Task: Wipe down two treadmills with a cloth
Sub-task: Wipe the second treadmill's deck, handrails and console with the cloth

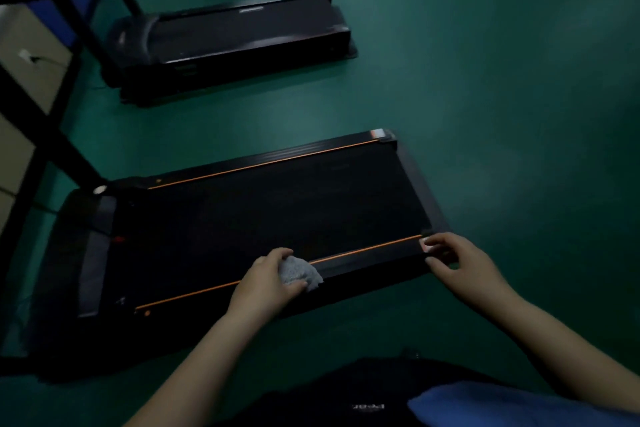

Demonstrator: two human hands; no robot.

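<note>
From the head camera, in dim light, the near treadmill [263, 215] lay flat on the green floor [485, 97], its black belt edged by orange stripes along the near and far side rails. The left hand [268, 282] was curled around a bunched grey cloth [300, 271], pressing it on the near side rail where the orange stripe ran. The right hand [457, 258] rested at the rail's right end, near the rear corner, fingers loosely bent on the edge and gripping nothing that could be made out. A second treadmill [235, 42] sat farther away, well apart from the first, with open green floor between them and a wide bare stretch to the right. Dark upright frame bars [59, 135] crossed the left side. No containers showed. Dark clothing [363, 392] filled the bottom edge
</note>
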